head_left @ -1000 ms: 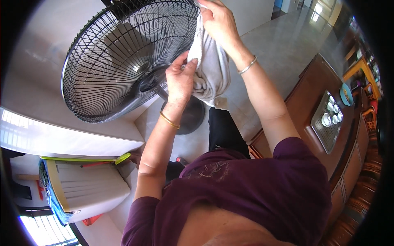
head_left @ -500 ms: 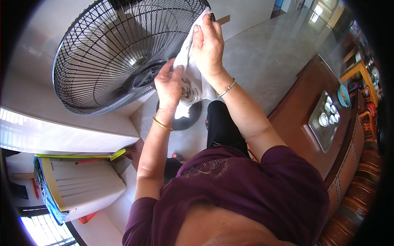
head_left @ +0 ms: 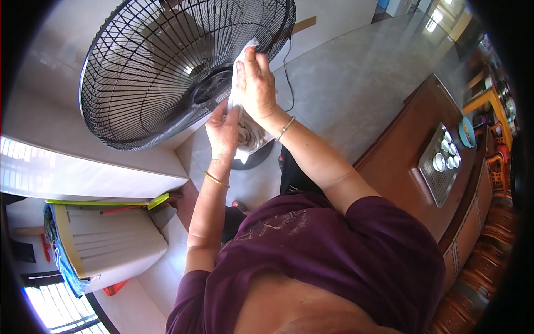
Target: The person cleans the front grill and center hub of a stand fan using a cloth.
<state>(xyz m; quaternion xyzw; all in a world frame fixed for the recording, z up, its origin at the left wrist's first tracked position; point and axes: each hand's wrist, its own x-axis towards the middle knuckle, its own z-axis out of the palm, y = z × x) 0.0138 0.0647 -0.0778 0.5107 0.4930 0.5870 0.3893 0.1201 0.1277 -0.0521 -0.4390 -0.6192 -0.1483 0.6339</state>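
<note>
A black standing fan (head_left: 161, 67) with a round wire grille fills the upper left, tilted toward me. A white cloth (head_left: 253, 133) hangs bunched between my hands at the grille's near right side. My left hand (head_left: 222, 132) pinches the cloth near the lower edge of the grille, below the hub. Higher up, my right hand (head_left: 256, 86) presses another part of the cloth against the wires, its fingers pointing up. Part of the fan's round base (head_left: 253, 161) shows beneath the cloth; the pole is hidden behind it.
At right stands a brown wooden table (head_left: 384, 161) with a metal tray (head_left: 436, 183) of several small white cups and a blue bowl (head_left: 466, 132). A white cabinet (head_left: 111, 239) is at lower left. A black cord (head_left: 288, 83) runs down behind the fan.
My right hand has moved down and left with the cloth, from the grille's outer rim toward its hub. My left hand has shifted slightly down, still gripping the cloth.
</note>
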